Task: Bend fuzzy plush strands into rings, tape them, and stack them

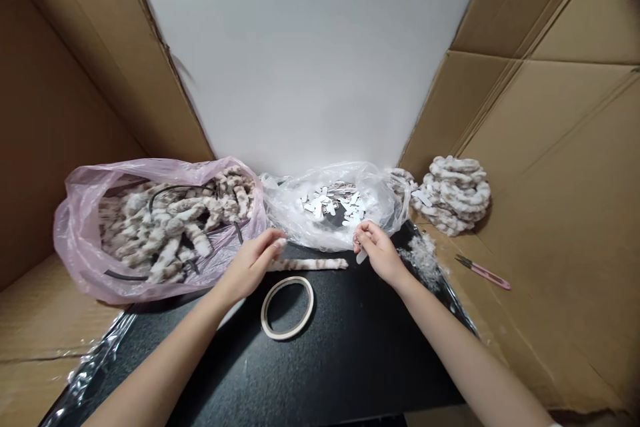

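My left hand (253, 263) is closed in a pinch, with a bit of white at its fingertips that is too small to name. Just beyond those fingers a fluffy white-and-brown strip (315, 265) lies flat on the black table, its left end hidden by the hand. My right hand (379, 253) is closed on a small white tab (361, 256), which pokes out below its fingers. Past the right hand, a clear plastic bag (287, 217) lies spread open with many similar white tabs (323, 203) in it. A roll of tape (287, 308) rests nearer to me, between my forearms.
On the left, a pink plastic bag (83, 240) holds a heap of fluffy strips (167, 233) and dark cords. Coiled fluffy strips (455, 197) are piled at the right. Pink-handled snips (483, 272) and loose fluff (425, 259) lie nearby. Cardboard walls (560, 167) enclose the sides.
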